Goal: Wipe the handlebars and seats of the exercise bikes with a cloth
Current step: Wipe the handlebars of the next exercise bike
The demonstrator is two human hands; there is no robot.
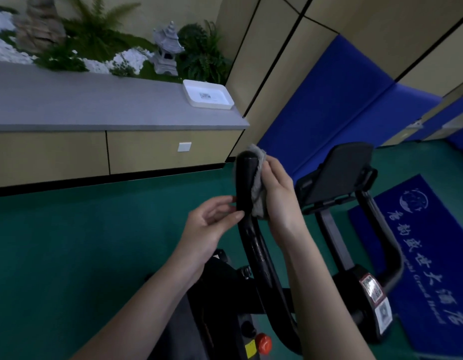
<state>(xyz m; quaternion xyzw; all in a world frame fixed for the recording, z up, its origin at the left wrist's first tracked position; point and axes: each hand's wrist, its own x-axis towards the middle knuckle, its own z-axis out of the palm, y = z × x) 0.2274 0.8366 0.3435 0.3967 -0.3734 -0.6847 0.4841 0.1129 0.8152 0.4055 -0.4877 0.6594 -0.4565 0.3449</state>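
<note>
A person's two bare forearms reach forward over a black exercise bike standing on green carpet. The right hand presses a fuzzy grey cloth against the right side of the upright black padded handlebar grip, its fingers curled around the cloth. The cloth wraps over the grip's rounded top. The left hand pinches the grip's left side lightly between thumb and fingertips. Right of the hands stands the bike's black tilted console holder. A red round knob sits low on the frame. Behind, a grey-topped desk carries a white rectangular tray, beside ferns and a small stone lantern. A blue mat with white lettering lies on the floor at right.
</note>
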